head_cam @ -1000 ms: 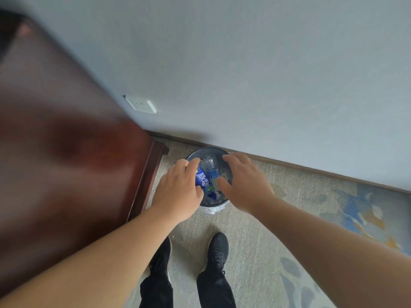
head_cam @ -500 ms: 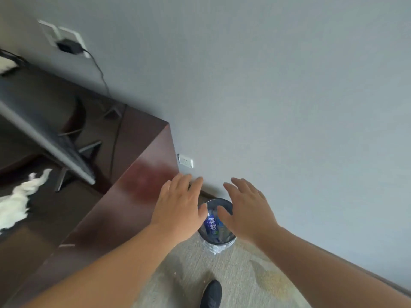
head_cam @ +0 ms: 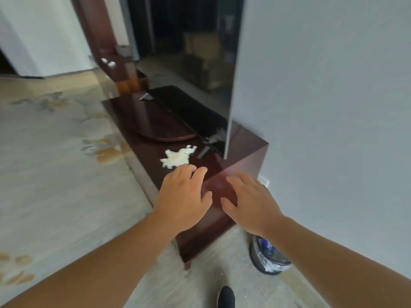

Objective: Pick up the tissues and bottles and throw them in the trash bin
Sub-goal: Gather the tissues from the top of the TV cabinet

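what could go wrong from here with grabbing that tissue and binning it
1. The ragged white tissue clump on the dark wooden cabinet looks loose; a quick grab by the left hand may leave scraps behind.
2. It lies close to the black flat screen and its foot, so a reaching hand could bump the screen.
3. The round dark trash bin sits low past the cabinet's end, partly hidden by the right forearm; a blind drop may miss.

Bare forearms, no sleeves showing; one black shoe.
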